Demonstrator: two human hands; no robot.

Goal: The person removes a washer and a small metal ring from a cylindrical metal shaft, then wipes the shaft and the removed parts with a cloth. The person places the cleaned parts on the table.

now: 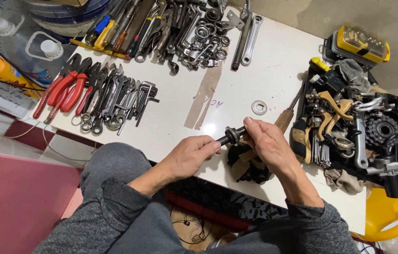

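Axle (230, 135) pinched end to end between left hand (190, 155) and right hand (267, 143), fingers closed on it; washer (258, 107) lying at one o'clock.

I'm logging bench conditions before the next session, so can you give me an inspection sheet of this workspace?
Surface: white table, smudged, brown stain near its middle.
Job's things: short dark axle-like part, held at both ends above the table edge; camouflage rag beneath.
Clutter: red-handled pliers and wrenches in rows at the left; more tools along the far edge; heap of bike parts with a sprocket at the right; loose washer; wooden-handled tool.
Grippers: left hand and right hand, fingers closed on the part.
Cables: thin wire on the floor tiles, left.
Surroundings: yellow jug, yellow case, tiled floor.
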